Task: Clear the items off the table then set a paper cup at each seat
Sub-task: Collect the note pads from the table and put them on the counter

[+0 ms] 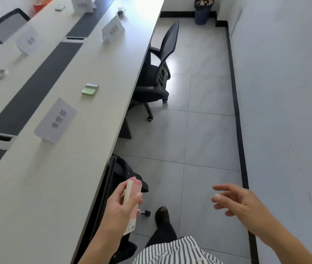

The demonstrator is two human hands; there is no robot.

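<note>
A person's left hand (122, 204) grips a slim pink-and-cream box (132, 202) beside the desk's (37, 187) long near edge, above a tucked-in black chair (117, 180). The right hand (239, 201) hangs empty over the tiled floor (199, 130), fingers loosely spread. On the desk, a folded name card (56, 121) stands near that edge; beyond it lies a green sticky-note pad (90, 89), then another name card (112, 29). A bin (202, 11) sits in the far corner.

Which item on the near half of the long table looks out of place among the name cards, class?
The small green sticky-note pad lies loose near the table's right edge, beyond the white folded name card. It belongs to no place setting, so it looks like leftover clutter not yet cleared.
</note>
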